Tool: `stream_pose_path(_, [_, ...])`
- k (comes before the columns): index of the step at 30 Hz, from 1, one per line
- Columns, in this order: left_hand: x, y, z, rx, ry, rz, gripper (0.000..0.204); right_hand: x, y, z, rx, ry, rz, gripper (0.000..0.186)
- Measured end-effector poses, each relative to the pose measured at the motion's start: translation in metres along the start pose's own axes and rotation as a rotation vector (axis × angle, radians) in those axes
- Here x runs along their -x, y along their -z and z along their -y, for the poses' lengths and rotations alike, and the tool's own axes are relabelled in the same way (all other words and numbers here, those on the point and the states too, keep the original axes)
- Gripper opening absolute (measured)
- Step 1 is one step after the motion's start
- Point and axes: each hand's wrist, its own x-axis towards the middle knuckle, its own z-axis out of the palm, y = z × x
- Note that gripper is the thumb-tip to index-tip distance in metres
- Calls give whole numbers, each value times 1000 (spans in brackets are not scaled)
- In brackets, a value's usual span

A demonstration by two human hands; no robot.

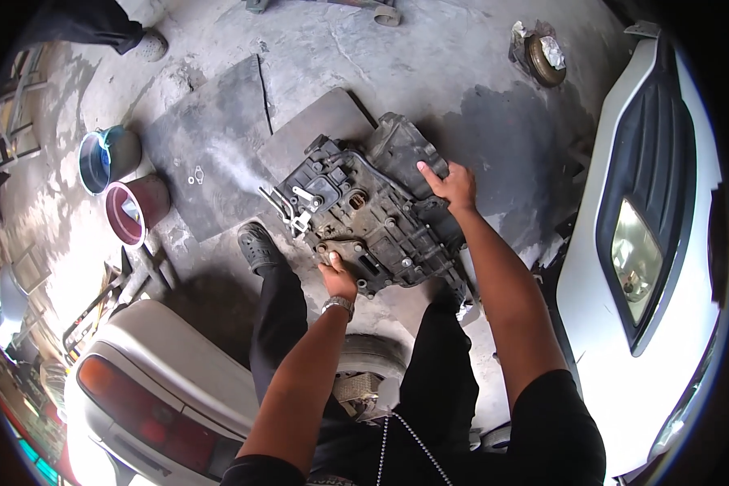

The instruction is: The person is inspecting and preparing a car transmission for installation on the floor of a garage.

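The bulky grey-black cast-metal assembly (381, 227) sits between the two grips. The bare left hand (341, 281) is clamped on its near edge, thumb uppermost; the bare right hand (457, 188) grasps its far-right side, thumb on top. Share the weight evenly, avoid loading the bright silver bracket (301, 221) just beyond the left grip, and keep the dark, perforated clog (257, 246) left of it clear. Whether the ground bears any weight is hidden.

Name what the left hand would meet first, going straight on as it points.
The metal casing, most likely: the left hand is at its near edge, thumb on top. Its other fingers are hidden, so depth underneath is unclear.
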Motion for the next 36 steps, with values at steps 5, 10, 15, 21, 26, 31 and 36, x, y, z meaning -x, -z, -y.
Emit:
stream_pose_path(5, [0,-1,11,103,31,98,60,6,4,16,83,-88,91,58])
stream_pose_path(10, [5,-11,8,54,59,99,71,-7,-3,-1,15,0,53,54])
stream_pose_path(15, [-1,-10,29,116,66,99,68,0,-22,-4,-28,28,36,50])
stream_pose_path(21, [2,-11,37,5,122,118,61,7,-35,-24,32,-40,48,47])
stream_pose_path(26, [5,-18,34,-67,112,70,54,18,-42,-47,-81,39,-35,42])
stream_pose_path(31, [0,-1,43,39,93,32,50,24,-38,-23,12,67,8,42])
stream_pose_path(36, [-9,-4,53,12,98,80,47,25,-43,-35,-19,64,15,46])
